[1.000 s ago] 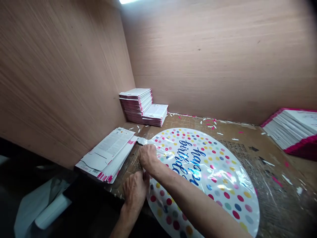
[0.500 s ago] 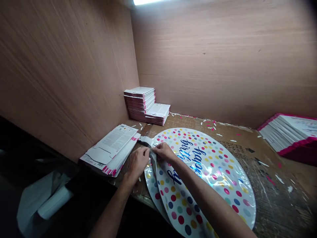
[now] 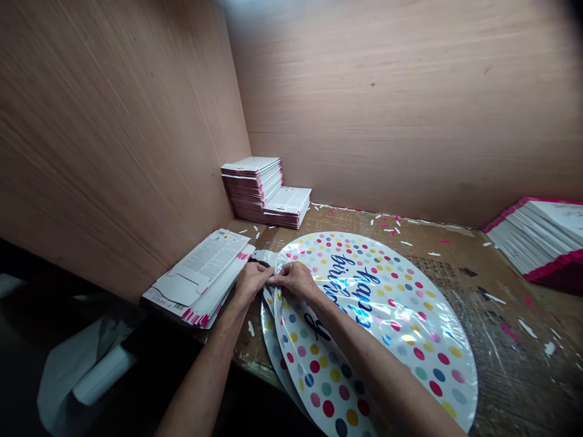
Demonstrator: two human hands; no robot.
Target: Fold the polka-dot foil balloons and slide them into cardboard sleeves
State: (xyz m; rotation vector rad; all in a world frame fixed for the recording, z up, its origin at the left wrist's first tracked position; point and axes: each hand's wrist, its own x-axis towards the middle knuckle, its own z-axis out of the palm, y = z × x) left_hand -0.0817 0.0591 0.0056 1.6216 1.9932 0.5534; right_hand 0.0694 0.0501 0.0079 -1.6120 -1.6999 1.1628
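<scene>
A flat foil balloon, white with coloured dots and blue "happy birthday" lettering, lies on the cardboard-covered table. Another dotted foil layer shows under its near-left edge. At the balloon's neck end, my left hand is closed, with thumb and fingertips pinched together. My right hand pinches right beside it, fingertips meeting the left ones on the foil neck. A dark strip or cord curves just behind my left fingers. Exactly what lies between the fingertips is mostly hidden.
Folded white-and-pink card packs lie left of my hands. Taller stacks of cards stand in the back corner, and another pink-edged stack sits at right. Paper scraps litter the cardboard. Wooden panels enclose the back and left.
Both hands have shifted slightly left, and the fingertips are now closer together. The foil fold that stood up between them has dropped flatter. The camera view has moved slightly.
</scene>
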